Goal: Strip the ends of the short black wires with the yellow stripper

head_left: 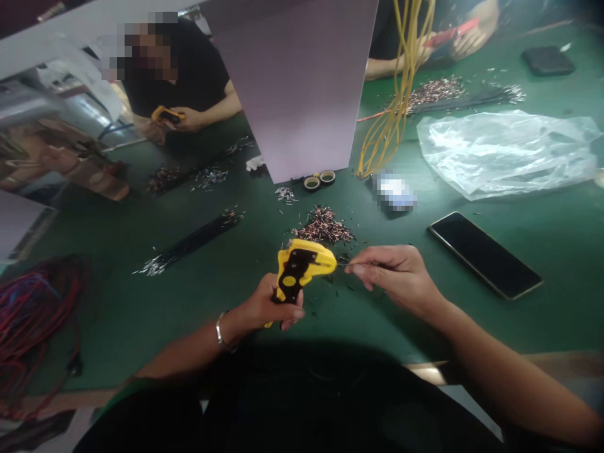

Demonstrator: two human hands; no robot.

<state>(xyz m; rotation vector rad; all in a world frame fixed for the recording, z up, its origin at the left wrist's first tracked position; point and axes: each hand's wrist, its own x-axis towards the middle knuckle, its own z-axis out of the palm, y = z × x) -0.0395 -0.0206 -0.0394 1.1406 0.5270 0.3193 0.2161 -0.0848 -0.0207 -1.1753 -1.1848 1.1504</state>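
My left hand (278, 306) is wrapped round the handles of a yellow and black wire stripper (293, 267), whose jaw end points right. Just off those jaws, my right hand (391, 270) pinches a thin dark wire (343, 264) between thumb and fingers. The wire's end sits at or in the jaws; I cannot tell which. Behind the stripper lies a pile of copper-and-black wire scraps (325, 226), with a few bits scattered in front of it. A bundle of black wires (191, 242) with bare silvery ends rests to the left.
Rolls of tape (312, 183) and small metal pieces (285, 195) lie by a tall pale panel (302, 88). On the right are a phone (486, 253), a plastic bag (509, 154) and hanging yellow cables (399, 94). Red cable coils (35, 314) lie left. Co-workers (189, 75) work across the table.
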